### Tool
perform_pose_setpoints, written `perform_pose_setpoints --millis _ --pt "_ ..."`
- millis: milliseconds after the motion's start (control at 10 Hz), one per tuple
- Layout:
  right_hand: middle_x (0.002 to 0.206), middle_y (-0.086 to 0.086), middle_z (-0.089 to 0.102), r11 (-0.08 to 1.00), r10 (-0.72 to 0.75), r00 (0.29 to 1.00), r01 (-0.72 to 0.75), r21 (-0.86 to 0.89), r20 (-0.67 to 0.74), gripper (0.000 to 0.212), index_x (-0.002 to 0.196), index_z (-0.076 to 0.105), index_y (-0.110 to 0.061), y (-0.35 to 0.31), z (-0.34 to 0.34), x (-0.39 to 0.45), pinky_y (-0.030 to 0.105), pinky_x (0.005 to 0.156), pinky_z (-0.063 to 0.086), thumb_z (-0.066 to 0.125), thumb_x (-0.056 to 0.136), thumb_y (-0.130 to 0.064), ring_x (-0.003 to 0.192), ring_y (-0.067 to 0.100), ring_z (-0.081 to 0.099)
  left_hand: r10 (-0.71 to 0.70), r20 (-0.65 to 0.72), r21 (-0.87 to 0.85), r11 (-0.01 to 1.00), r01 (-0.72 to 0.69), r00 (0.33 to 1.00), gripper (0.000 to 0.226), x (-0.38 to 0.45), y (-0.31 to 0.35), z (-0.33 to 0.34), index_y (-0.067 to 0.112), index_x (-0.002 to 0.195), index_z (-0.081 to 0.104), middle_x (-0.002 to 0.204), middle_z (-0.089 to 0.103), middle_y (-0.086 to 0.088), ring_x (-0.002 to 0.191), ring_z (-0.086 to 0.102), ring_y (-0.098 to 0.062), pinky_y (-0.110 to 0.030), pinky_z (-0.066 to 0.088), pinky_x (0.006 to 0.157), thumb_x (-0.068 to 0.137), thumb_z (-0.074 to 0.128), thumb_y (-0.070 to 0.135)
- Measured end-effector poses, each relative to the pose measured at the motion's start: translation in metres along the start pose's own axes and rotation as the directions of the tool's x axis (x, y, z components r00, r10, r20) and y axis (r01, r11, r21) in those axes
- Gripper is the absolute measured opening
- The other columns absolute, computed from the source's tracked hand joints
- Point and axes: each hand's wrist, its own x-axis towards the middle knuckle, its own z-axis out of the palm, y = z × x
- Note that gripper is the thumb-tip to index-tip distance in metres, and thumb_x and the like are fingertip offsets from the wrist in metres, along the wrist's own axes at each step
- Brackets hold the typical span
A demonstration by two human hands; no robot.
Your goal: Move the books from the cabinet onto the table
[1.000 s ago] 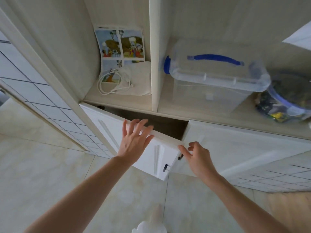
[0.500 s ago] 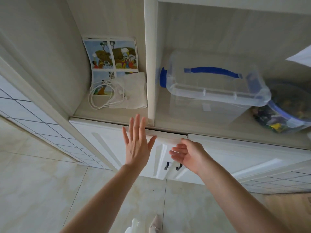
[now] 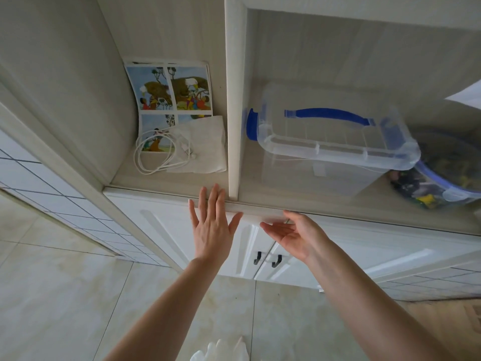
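In the cabinet's (image 3: 166,35) left bay a picture book (image 3: 171,89) leans against the back wall, with a white cable (image 3: 158,155) and a folded cloth (image 3: 205,144) lying in front of it. The left hand (image 3: 212,225) is spread flat with straight fingers, holding nothing, its fingertips at the shelf edge above the closed doors (image 3: 166,230), and the right hand (image 3: 294,234) beside it is palm-up, fingers relaxed and empty. In the right bay stands a clear box (image 3: 333,147) with a blue handle, and a tub (image 3: 447,175) is just beside it.

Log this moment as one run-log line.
left hand: open, fingers at shelf edge | right hand: open, palm up | cabinet doors: closed | picture book: on shelf, untouched
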Motion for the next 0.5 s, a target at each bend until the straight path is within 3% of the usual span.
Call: perform_pose_setpoints --millis 100,200,300,400,500 --pt "0.117 0.038 0.055 0.994 0.031 0.999 -0.032 -0.106 -0.007 0.036 0.117 0.047 0.014 0.003 -0.003 -0.001 0.051 0.068 0.056 0.054 0.095 -0.013 0.098 0.048 0.063 -0.005 0.014 0.005 1.0 0.005 1.0 0.068 -0.001 0.001 -0.003 0.009 0.144 0.037 0.156 0.032 -0.006 0.148 0.015 -0.028 -0.052 0.006 0.119 0.096 0.03 0.056" --pt "0.1 0.027 0.058 0.965 -0.012 0.999 0.004 -0.26 -0.029 0.02 0.101 0.053 0.005 0.006 -0.004 -0.008 0.053 0.074 0.055 0.051 0.094 -0.014 0.087 0.039 0.06 -0.021 0.07 -0.007 1.0 0.021 0.997 0.068 0.0 0.003 -0.012 0.012 0.146 0.034 0.158 0.028 -0.004 0.149 0.01 -0.027 -0.051 0.003 0.12 0.096 0.031 0.058" --pt "0.095 0.021 0.057 0.888 -0.113 0.993 0.08 -0.452 -0.045 0.01 0.089 0.053 -0.002 0.006 -0.006 -0.018 0.05 0.083 0.054 0.05 0.093 -0.011 0.082 0.033 0.056 -0.032 0.14 -0.045 0.998 0.038 0.99 0.066 0.007 0.006 -0.026 0.014 0.149 0.027 0.16 0.019 -0.003 0.15 0.002 -0.026 -0.049 -0.001 0.12 0.096 0.039 0.051" --pt "0.106 0.02 0.059 0.82 -0.171 0.984 0.113 -0.561 -0.052 0.012 0.099 0.055 -0.003 0.012 -0.016 -0.034 0.046 0.077 0.057 0.051 0.093 -0.012 0.097 0.037 0.062 -0.037 0.179 -0.071 0.996 0.05 0.983 0.061 -0.002 0.006 -0.04 0.014 0.148 0.027 0.161 0.015 -0.005 0.149 -0.001 -0.029 -0.047 0.005 0.121 0.095 0.051 0.032" --pt "0.099 0.015 0.058 0.7 -0.284 0.958 0.178 -0.692 -0.041 0.011 0.099 0.055 -0.007 0.023 -0.029 -0.053 0.039 0.076 0.056 0.051 0.09 -0.011 0.093 0.031 0.061 -0.035 0.159 -0.118 0.992 0.054 0.987 0.058 -0.024 0.008 -0.054 0.014 0.144 0.034 0.158 0.024 -0.004 0.148 0.006 -0.029 -0.044 0.013 0.12 0.09 0.054 0.019"
